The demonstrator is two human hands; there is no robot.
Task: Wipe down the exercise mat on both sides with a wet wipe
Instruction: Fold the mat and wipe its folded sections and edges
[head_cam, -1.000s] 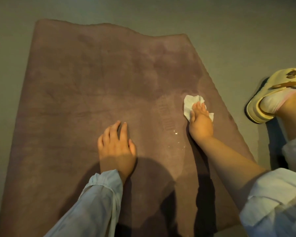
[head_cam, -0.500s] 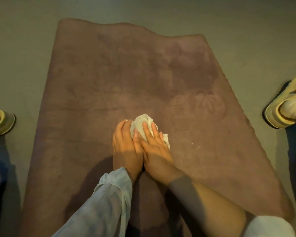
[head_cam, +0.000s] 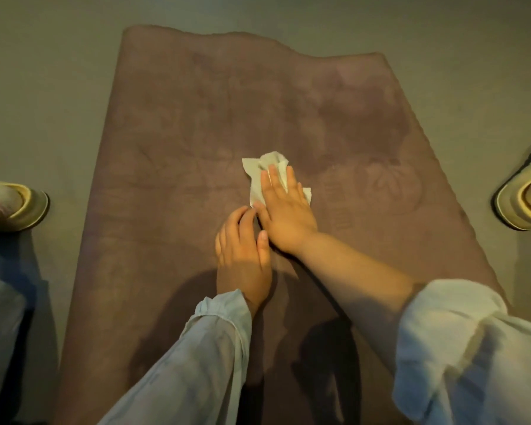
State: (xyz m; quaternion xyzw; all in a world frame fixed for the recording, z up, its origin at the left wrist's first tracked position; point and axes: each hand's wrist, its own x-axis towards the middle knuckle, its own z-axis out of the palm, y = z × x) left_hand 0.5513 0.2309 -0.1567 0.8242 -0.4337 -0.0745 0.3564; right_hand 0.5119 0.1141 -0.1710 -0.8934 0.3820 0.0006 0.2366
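Two hands lying flat on the mat

Both hands are resting palm-down mid-mat, fingers straight. The right hand (head_cam: pixel 284 210) is pressing the wet wipe (head_cam: pixel 265 173) against the exercise mat (head_cam: pixel 172 133), the left hand (head_cam: pixel 242 256) lying just beside it, touching it. Crumpled white wipe is poking out past the right fingertips; the brownish mat is lying flat on the floor (head_cam: pixel 43 87).

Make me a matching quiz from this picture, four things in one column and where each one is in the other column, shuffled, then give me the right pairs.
Things:
1. wet wipe
2. left hand
3. right hand
4. exercise mat

Places:
A. flat on the mat, nearer the person than the wipe
B. spread on the floor between the two slippered feet
C. pressed under straight fingers, mid-mat
D. on top of the wipe, fingers pointing away from the person

Pairs: 1-C, 2-A, 3-D, 4-B
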